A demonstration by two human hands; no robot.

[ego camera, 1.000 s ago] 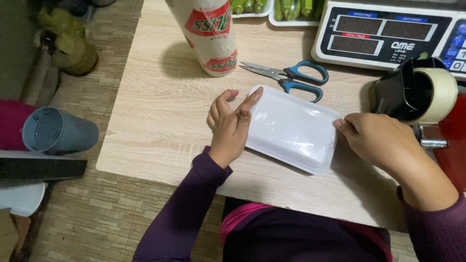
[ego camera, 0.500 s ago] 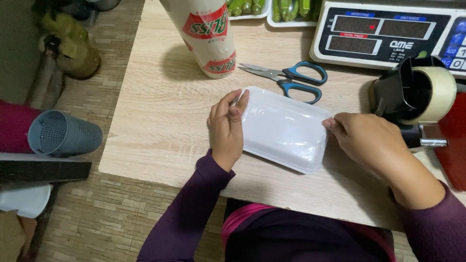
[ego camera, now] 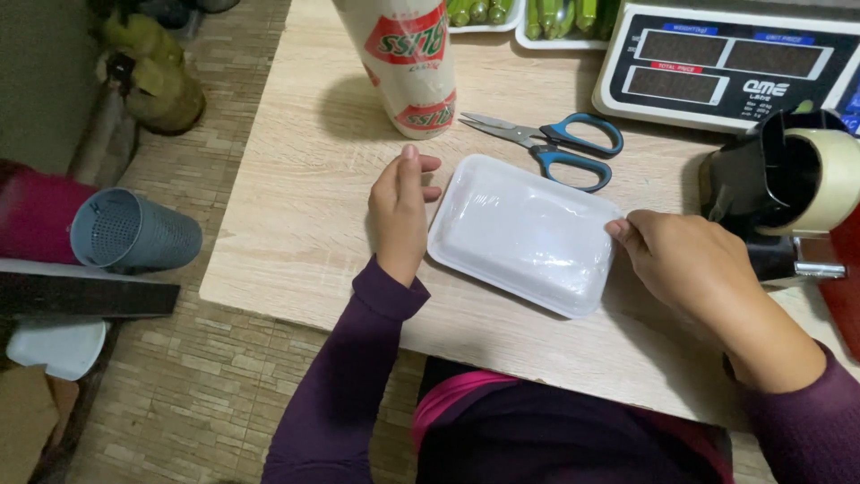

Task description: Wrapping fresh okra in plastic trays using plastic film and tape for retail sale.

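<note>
Neither grip closes on anything: the left hand (ego camera: 399, 213) lies flat and spread on the surface (ego camera: 296, 206) just left of the white foam tray (ego camera: 524, 233), while the right hand (ego camera: 685, 260) rests against the tray's right end, fingertips (ego camera: 618, 229) touching its rim. Half a second ago the left hand's fingers were curled over the tray's left edge; now they have slid off onto the wood, leaving that edge bare. The tray, wrapped in clear film, has stayed at the middle of the surface, tilted slightly. Judging by the smooth film, the left side of the wrap looks pressed down. Beyond the tray lie blue-handled scissors (ego camera: 560, 148); up and left of it stands a roll of film (ego camera: 408, 63); to its right sits a tape dispenser (ego camera: 788, 188).
</note>
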